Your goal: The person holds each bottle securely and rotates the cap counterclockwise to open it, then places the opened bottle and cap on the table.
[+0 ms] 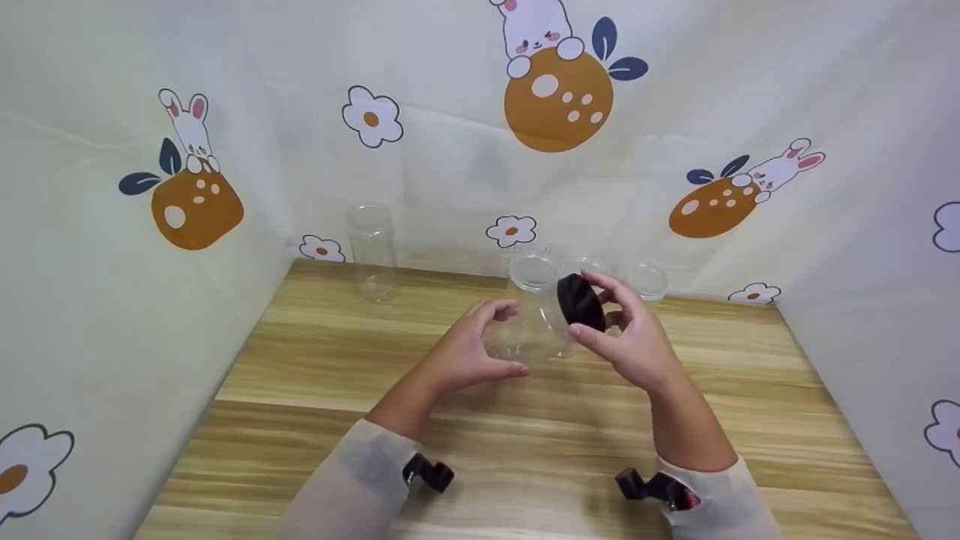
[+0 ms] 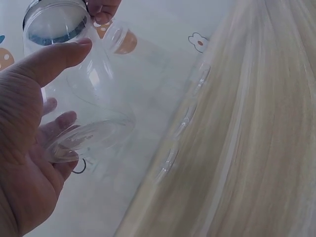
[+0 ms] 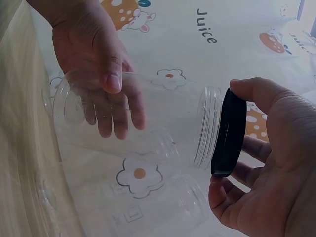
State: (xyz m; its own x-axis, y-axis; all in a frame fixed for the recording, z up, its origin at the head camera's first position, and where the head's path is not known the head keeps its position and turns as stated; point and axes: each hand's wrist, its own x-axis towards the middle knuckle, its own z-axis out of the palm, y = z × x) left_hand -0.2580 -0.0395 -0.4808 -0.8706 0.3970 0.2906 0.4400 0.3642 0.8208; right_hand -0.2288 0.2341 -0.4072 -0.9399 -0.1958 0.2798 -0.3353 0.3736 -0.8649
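Note:
Held tilted above the table is a clear plastic jar (image 1: 536,330), its mouth pointing up and to the right. My left hand (image 1: 472,349) grips its body near the base, thumb on one side and fingers on the other. A black screw lid (image 1: 580,302) sits right at the mouth, pinched at its edge between the thumb and fingers of my right hand (image 1: 637,341). In the right wrist view, the jar's clear threaded neck (image 3: 205,128) shows beside the black lid (image 3: 229,133). The left wrist view shows the jar's round base (image 2: 91,140) near the left fingers.
A tall clear jar (image 1: 373,255) without a lid stands at the back left of the wooden table (image 1: 300,375). Several more clear jars stand behind my hands, one at the right (image 1: 649,282). A printed cloth (image 1: 450,180) walls the back and sides.

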